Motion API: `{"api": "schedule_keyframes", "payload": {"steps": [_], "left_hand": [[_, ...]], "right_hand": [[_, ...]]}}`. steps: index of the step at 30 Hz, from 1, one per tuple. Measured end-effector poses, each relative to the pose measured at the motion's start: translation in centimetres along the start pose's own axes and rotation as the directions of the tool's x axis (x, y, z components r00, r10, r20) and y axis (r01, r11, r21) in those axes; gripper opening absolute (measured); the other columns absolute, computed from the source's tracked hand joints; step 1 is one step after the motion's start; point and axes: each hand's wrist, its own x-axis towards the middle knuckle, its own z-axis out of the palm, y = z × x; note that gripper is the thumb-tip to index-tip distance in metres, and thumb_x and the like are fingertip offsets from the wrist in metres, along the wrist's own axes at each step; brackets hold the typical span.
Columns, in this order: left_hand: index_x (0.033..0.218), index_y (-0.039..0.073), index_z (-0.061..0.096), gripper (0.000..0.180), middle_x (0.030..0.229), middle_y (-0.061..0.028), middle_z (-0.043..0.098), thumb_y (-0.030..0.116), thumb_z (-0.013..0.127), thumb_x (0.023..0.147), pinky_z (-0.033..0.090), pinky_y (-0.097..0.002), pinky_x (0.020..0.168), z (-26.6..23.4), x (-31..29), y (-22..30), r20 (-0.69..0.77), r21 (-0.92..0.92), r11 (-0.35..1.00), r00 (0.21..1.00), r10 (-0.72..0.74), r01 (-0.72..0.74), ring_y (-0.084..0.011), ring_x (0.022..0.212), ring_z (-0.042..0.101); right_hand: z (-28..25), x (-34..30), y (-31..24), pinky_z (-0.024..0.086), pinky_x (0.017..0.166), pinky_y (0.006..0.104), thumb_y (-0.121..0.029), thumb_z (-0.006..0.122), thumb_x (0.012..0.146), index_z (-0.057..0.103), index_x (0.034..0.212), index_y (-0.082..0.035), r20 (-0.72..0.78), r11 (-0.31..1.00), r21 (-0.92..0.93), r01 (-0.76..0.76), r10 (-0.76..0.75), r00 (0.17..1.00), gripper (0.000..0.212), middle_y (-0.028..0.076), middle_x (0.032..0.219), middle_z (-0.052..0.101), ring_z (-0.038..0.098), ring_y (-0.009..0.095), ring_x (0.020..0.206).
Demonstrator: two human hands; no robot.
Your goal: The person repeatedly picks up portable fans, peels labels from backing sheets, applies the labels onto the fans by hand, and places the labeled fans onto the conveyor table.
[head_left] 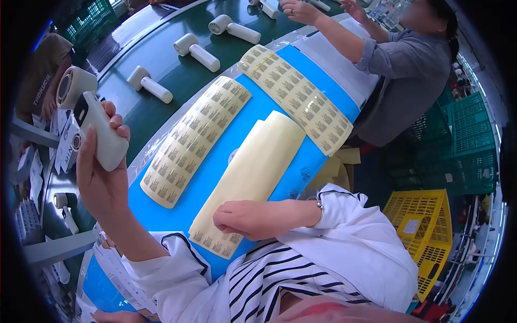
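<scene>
My left hand [102, 183] is raised at the left, its fingers wrapped round the handle of a white handheld fan [105, 134]. The fan's round head points up and to the left. Over the near end of a cream label sheet [253, 161], my right hand [245, 219] is closed with the fingers curled down. Whatever lies between those fingertips is hidden. Several printed labels show at the sheet's near edge, below the right hand. Two more sheets of labels lie beyond it: one label sheet [196, 140] to the left, another label sheet [296, 97] farther back.
Blue sheeting [269, 107] covers the work surface. Several white fans, among them one fan [196, 52], lie along the green conveyor belt [161, 56]. A co-worker [404, 70] works at the far right. A yellow crate [420, 231] and green crates [458, 140] stand on the right.
</scene>
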Motion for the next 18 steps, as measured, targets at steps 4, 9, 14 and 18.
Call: {"api": "schedule_keyframes", "payload": {"steps": [4,9,14,18], "left_hand": [[0.136,-0.01,0.011,0.061,0.129,-0.0273,0.032,0.001,0.05,0.09,0.039,-0.04,0.102,0.8,-1.6,-0.7,-0.014,-0.418,0.901,0.991,-0.135,0.117,-0.0312,0.115,0.044],[0.123,-0.015,0.027,0.043,0.115,-0.0241,0.046,0.004,0.049,0.091,0.042,-0.0424,0.099,3.7,-2.1,-3.4,0.006,-0.604,0.726,0.913,-0.409,0.329,-0.0337,0.112,0.048],[0.12,-0.01,0.031,0.035,0.111,-0.0223,0.049,0.015,0.042,0.097,0.046,-0.0374,0.093,4.7,-3.7,-4.7,-0.027,-0.555,0.749,0.892,-0.451,0.362,-0.0299,0.104,0.054],[0.111,-0.008,0.041,0.029,0.106,-0.0205,0.054,0.019,0.038,0.099,0.047,-0.036,0.093,5.4,-4.3,-5.4,-0.074,-0.524,0.781,0.895,-0.441,0.341,-0.0273,0.101,0.057]], "right_hand": [[-4.6,2.1,-2.1,0.046,0.073,0.0325,0.002,0.051,0.088,0.047,0.095,-0.002,-0.146,0.938,0.346,0.0,0.054,0.988,0.009,0.01,0.09,0.05,0.054,0.024,0.084],[-8.5,3.5,-3.7,0.045,0.061,0.0212,-0.004,0.05,0.092,0.046,0.098,0.0,-0.61,0.898,0.335,0.285,-0.024,0.792,0.009,0.004,0.081,0.049,0.049,0.009,0.067],[-8.5,4.8,-4.5,0.04,0.06,0.0197,-0.011,0.051,0.094,0.047,0.099,-0.001,-0.662,0.951,0.142,0.275,-0.115,0.74,0.012,0.003,0.081,0.051,0.046,0.006,0.066],[-8.1,5.3,-3.7,0.037,0.057,0.0175,-0.006,0.054,0.092,0.05,0.099,0.0,-0.668,0.974,0.06,0.217,-0.123,0.734,0.01,0.003,0.081,0.052,0.046,0.005,0.064]]}}
